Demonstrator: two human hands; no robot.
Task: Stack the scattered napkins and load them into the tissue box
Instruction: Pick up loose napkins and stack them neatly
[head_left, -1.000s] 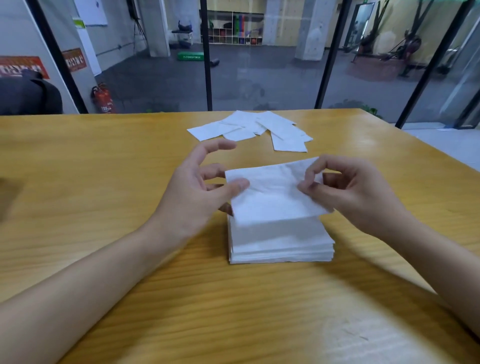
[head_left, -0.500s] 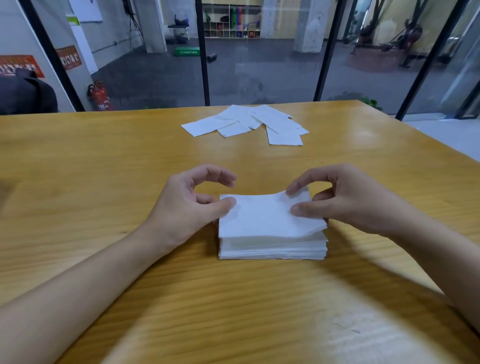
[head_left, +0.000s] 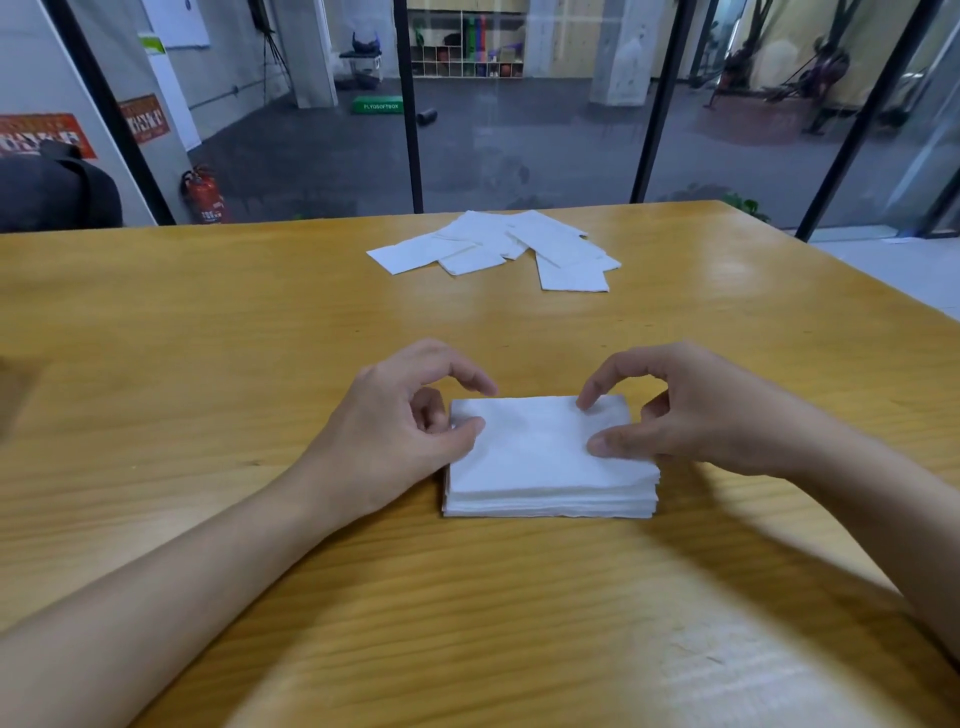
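Note:
A squared stack of white napkins (head_left: 545, 488) lies on the wooden table (head_left: 208, 364) right in front of me. The top napkin (head_left: 535, 441) rests flat on the stack. My left hand (head_left: 400, 426) is at the stack's left edge, pinching that napkin's edge between the thumb on top and curled fingers beside it. My right hand (head_left: 691, 415) is at the right side, thumb and forefinger tips pressing down on the top napkin. Several loose napkins (head_left: 498, 249) lie scattered and overlapping near the table's far edge. No tissue box is in view.
Bare tabletop runs between the stack and the scattered napkins and spreads out to the left. The table's right edge (head_left: 857, 275) slants away at the far right. Glass panels with black frames (head_left: 413, 130) stand behind the table.
The napkin held up in both hands has come down and now lies flat on the stack. Both hands have lowered with it and stay at its edges.

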